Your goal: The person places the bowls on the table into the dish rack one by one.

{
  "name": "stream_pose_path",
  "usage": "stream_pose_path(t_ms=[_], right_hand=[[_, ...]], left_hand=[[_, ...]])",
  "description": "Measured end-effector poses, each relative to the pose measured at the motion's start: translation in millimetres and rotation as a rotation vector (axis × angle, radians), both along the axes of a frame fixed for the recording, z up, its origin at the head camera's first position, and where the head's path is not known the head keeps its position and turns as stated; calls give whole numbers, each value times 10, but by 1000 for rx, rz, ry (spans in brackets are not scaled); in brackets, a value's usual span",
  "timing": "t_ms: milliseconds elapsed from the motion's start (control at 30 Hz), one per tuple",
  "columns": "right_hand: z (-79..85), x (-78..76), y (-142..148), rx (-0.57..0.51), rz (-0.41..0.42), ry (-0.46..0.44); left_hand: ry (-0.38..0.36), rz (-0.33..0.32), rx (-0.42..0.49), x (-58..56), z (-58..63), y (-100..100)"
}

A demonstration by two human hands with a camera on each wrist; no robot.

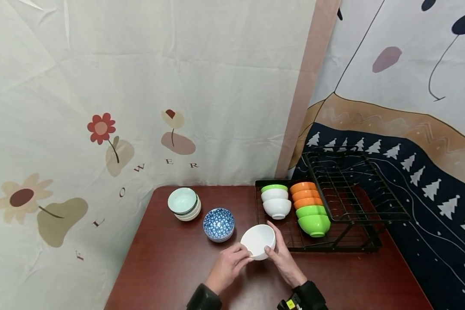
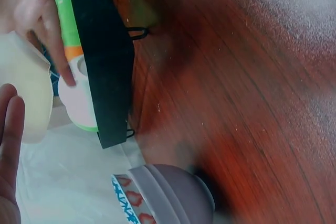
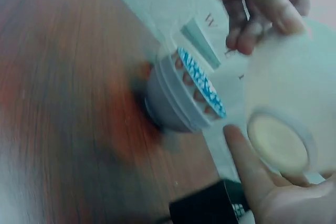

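Observation:
A white bowl [image 1: 258, 239] is held up above the table between both hands, its opening tilted towards the head camera. My left hand [image 1: 229, 263] pinches its lower left rim. On the other side my right hand [image 1: 282, 257] grips it, thumb on the near edge and fingers around the far side. The right wrist view shows the round foot of the white bowl [image 3: 278, 142] facing that camera. Left of the hands stands a blue-and-white patterned bowl [image 1: 218, 223], with more than one rim visible in the wrist views, so it looks stacked.
Further left is a stack of bowls [image 1: 183, 200], pale green on top. At the right a black two-tier dish rack [image 1: 356, 246] holds white bowls [image 1: 277, 207], orange bowls [image 1: 306, 193] and green bowls [image 1: 314, 224] on edge. A cloth-covered wall [image 1: 224, 94] stands behind the brown table [image 1: 159, 267].

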State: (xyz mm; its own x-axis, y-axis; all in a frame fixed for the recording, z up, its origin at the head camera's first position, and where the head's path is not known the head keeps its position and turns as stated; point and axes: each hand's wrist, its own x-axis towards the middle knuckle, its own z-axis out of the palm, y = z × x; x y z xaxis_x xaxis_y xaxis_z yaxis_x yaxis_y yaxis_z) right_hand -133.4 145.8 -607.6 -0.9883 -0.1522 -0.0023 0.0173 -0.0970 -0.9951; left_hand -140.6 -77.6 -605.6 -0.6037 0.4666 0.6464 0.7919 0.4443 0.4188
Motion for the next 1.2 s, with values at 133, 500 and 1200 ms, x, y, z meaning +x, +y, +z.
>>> stream_pose_path(t_ms=[133,500,1200], right_hand=[[-14,-26,-81,-51,-31,-1],[-66,-16,-172,-66,-151,-23],[-102,-4,-124,0,-291,41]], left_hand=[[10,-13,0,11,-1,16],[14,-30,-15,29,-21,21],[-77,-8,36,77,-66,-4]])
